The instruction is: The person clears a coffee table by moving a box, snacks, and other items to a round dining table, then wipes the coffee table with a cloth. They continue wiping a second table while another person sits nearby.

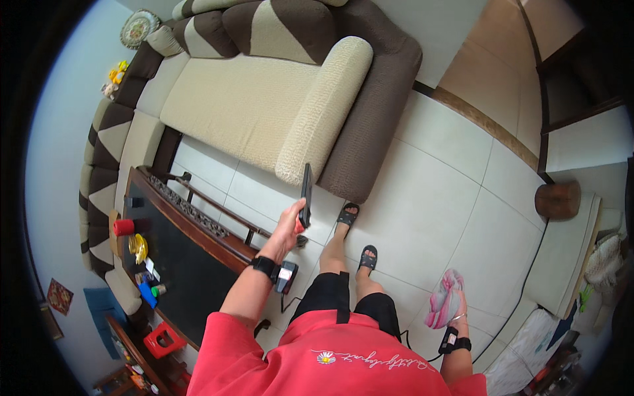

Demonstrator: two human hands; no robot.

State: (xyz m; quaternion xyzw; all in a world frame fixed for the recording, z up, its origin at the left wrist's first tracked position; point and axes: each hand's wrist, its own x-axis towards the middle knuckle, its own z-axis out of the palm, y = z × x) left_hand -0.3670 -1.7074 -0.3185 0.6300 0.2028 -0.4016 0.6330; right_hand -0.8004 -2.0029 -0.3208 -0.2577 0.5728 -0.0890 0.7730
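Observation:
My left hand (pixel 289 223) grips a slim black device, which looks like a smartphone (pixel 306 195), seen nearly edge-on near the rounded front end of the sofa's arm. On the right, low over the floor tiles, my right hand (pixel 460 309) has hold of a crumpled pink and white cloth (pixel 445 300), which hides part of the fingers. Both wrists wear black straps with small devices and cables.
A beige and brown sofa (pixel 237 99) spans the upper left. Left of my legs stands a dark-topped wooden table (pixel 183 267) bearing a red container (pixel 124 227) and other items. A red stool (pixel 164 339) is beside it. At right are a wooden stump (pixel 557 199) and a light bench (pixel 569 257).

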